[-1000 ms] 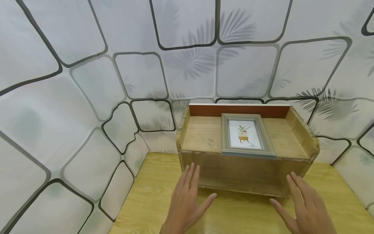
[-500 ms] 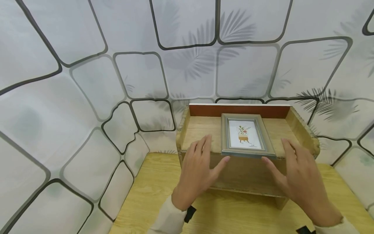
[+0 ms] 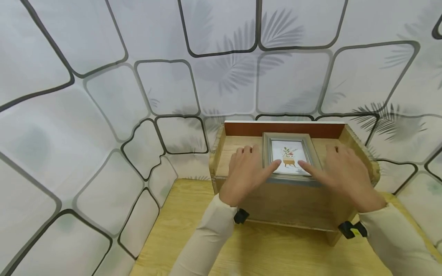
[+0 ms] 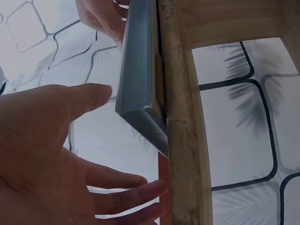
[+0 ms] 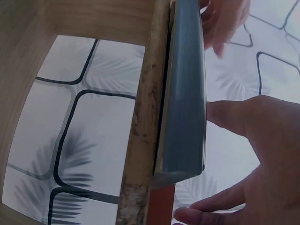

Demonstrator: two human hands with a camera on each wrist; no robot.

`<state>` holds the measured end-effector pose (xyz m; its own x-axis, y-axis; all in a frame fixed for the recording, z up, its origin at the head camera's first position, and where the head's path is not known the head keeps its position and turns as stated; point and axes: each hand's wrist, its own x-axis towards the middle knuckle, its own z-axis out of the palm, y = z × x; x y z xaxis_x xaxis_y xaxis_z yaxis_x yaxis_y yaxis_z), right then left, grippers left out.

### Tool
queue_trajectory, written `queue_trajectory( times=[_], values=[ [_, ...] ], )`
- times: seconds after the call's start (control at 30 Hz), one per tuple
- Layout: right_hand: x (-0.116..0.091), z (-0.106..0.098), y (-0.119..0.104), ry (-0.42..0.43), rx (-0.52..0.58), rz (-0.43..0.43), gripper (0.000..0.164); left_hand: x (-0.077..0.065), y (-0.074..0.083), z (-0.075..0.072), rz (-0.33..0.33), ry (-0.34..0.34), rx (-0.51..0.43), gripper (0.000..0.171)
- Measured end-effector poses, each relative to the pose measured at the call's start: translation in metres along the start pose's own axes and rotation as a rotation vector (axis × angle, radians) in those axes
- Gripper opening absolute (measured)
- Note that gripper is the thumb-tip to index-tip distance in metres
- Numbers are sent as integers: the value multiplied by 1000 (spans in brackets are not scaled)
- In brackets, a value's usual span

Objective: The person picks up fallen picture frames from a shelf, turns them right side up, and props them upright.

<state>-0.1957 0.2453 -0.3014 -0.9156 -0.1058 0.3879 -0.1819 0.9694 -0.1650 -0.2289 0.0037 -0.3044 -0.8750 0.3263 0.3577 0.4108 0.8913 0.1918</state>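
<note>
A grey picture frame [image 3: 288,143] with a drawing of a potted plant lies face up on top of a wooden shelf unit [image 3: 293,205]. Over its left side reaches my left hand [image 3: 243,172], thumb above the frame's face and fingers out toward the shelf top. The left wrist view has a gap between that thumb and the frame's edge [image 4: 136,65]. My right hand [image 3: 347,176] hovers at the frame's right side with its fingers extended. In the right wrist view its thumb tip is right at the frame's front edge [image 5: 186,93].
The shelf unit has raised side panels [image 3: 360,153] and a reddish-brown back strip [image 3: 248,129]. It stands on a yellow wood-grain table [image 3: 193,214]. Behind and to the left hangs patterned white cloth [image 3: 165,88]. Black wrist mounts [image 3: 241,216] sit by both cuffs.
Both hands have moved forward and up from in front of the shelf unit to either side of the picture frame, thumbs now over it. The frame has not moved.
</note>
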Motion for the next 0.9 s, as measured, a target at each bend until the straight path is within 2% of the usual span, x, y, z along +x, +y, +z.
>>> queue_trajectory(
  times=[0.13, 0.37, 0.53, 0.9],
  values=[
    [12, -3, 3, -168, 12, 35, 85, 9, 2, 0, -29, -105, -29, 59],
    [24, 0, 8, -275, 93, 10, 77, 18, 1, 4, -36, -219, -92, 54],
    [27, 3, 11, -317, 156, 51, 75, 21, 0, 7, -22, -228, -92, 50],
    [28, 6, 12, -301, 190, 79, 81, 22, 0, 9, 12, -188, -59, 47]
  ],
)
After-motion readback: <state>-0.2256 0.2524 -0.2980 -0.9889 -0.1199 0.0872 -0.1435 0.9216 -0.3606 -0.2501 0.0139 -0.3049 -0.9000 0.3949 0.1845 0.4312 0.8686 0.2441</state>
